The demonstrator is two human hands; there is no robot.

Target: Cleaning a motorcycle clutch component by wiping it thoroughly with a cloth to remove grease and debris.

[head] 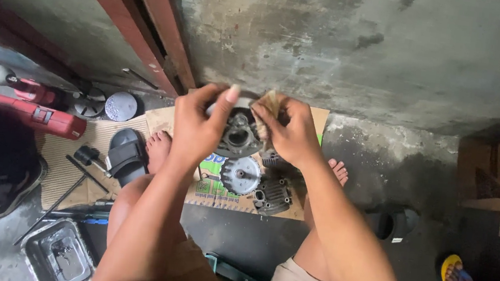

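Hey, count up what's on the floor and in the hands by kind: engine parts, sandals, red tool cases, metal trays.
Engine parts: 4, one held up by the left hand and right hand, plus three on the cardboard.
Sandals: 3, two black, one yellow.
Red tool cases: 1.
Metal trays: 1.
Total: 9.

Both forearms reached forward from the bottom of the head view, bare and angled toward each other so the wrists nearly met above the knees. The left hand (198, 124) was raised with its back toward the camera, fingers curled and the thumb stretched upward, its nail catching the light. The right hand (289, 132) sat just beside it, knuckles up, its fingers bent and pinched inward. Both hands were closed in a grip, close together without overlapping.
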